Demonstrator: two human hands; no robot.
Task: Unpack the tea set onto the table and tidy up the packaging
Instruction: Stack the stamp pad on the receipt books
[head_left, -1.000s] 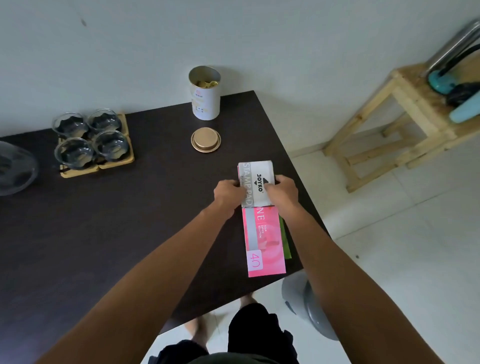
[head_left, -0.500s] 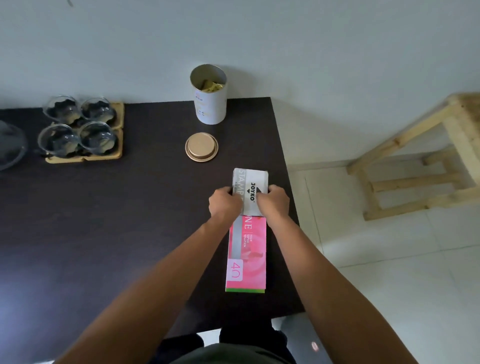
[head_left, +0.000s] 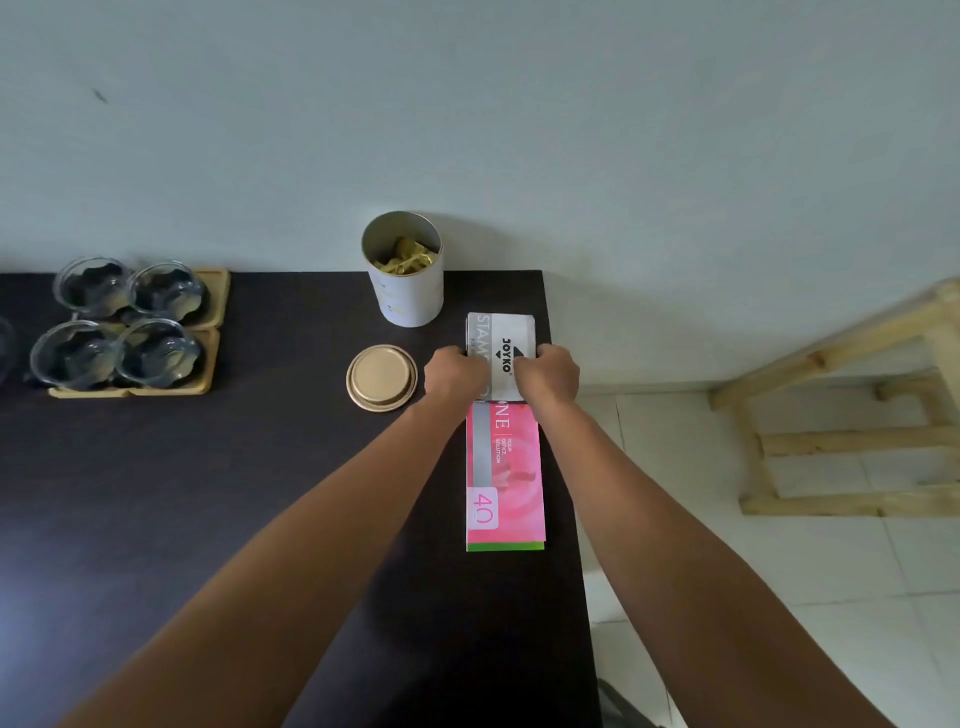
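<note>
A small white box (head_left: 506, 332) printed with black lettering lies on the far end of a flat pink box (head_left: 506, 467) near the right edge of the dark table (head_left: 208, 493). My left hand (head_left: 454, 376) grips the white box's left side and my right hand (head_left: 548, 376) grips its right side. Under the pink box a green edge shows. Several glass cups (head_left: 117, 325) stand on wooden trays (head_left: 213, 312) at the far left. An open white tin (head_left: 408, 280) with gold packets inside stands by the wall, and its gold lid (head_left: 382, 378) lies in front of it.
The table's right edge runs just beside the boxes, with tiled floor (head_left: 779, 597) below. A wooden stool frame (head_left: 831, 426) stands on the floor at the right. The wall rises directly behind the table. A glass item's rim shows at the far left edge.
The view has swung left and tilted, so the table sits squarer in frame. Both hands keep their hold on the white box, which stays on the pink box.
</note>
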